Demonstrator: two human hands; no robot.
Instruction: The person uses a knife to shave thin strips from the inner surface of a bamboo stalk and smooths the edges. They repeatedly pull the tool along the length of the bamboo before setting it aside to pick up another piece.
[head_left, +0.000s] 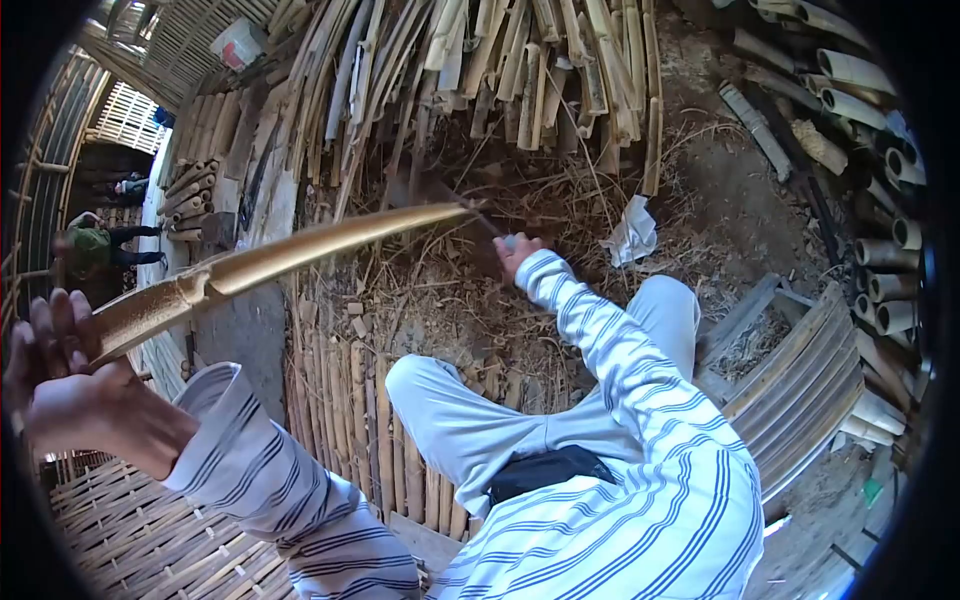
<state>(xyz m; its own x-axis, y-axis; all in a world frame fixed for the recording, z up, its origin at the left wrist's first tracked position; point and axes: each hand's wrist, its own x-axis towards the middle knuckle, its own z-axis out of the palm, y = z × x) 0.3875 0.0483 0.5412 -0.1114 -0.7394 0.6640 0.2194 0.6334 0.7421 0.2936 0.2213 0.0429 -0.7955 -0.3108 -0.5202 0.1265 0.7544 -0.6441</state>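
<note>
A long split bamboo piece (240, 278), pale on its hollow inner face with a node partway along, reaches from the far left toward the middle of the view. My left hand (75, 375) is closed around its near end. Beyond its far tip, my right hand (518, 256) grips a knife (484, 220) by the handle. The dark blade, smeared by motion, crosses the bamboo's tip in this view. Below both lies ground strewn with bamboo shavings (420, 290).
Split bamboo lengths (500, 70) are heaped ahead. Cut bamboo tubes (890, 255) line the right side, near a curved slatted piece (800, 385). A crumpled white sheet (632, 235) lies by my right knee. Another person (92, 245) stands far left.
</note>
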